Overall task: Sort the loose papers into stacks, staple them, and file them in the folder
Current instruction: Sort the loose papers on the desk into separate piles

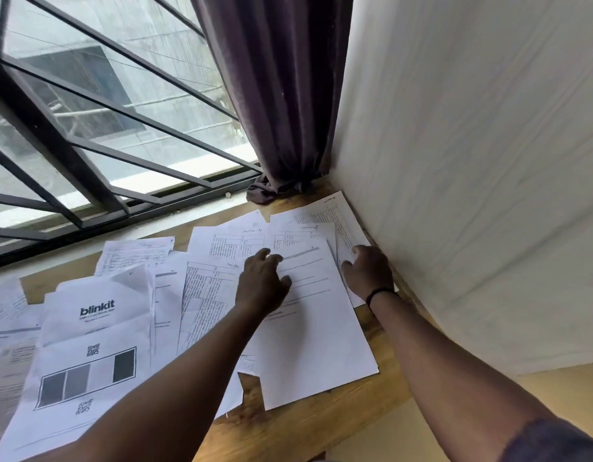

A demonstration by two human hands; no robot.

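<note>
Wooden table [308,425], near edge bare, its surface beyond strewn with loose papers. Nearest item at left — a printed sheet [88,355] headed "blinkit", bearing two QR codes and a row of grey and dark blocks, overlapping other text pages beneath and to its left. At centre, a plain lined page [318,331] lying uppermost over tabulated sheets [205,291]. Left hand [263,283] resting on that page's upper left part, fingers spread and bent, pressing down rather than gripping. Right hand [368,271], a dark band at the wrist, at the page's right edge beside the wall; fingers curled onto the sheets [345,221] there, though whether they pinch one cannot be told. Further back, more table-printed pages [235,241] fanned toward the corner. Beyond — a dark curtain [281,95] bunched on the sill, a barred window [105,128] at left, a white wall [472,161] at right.
</note>
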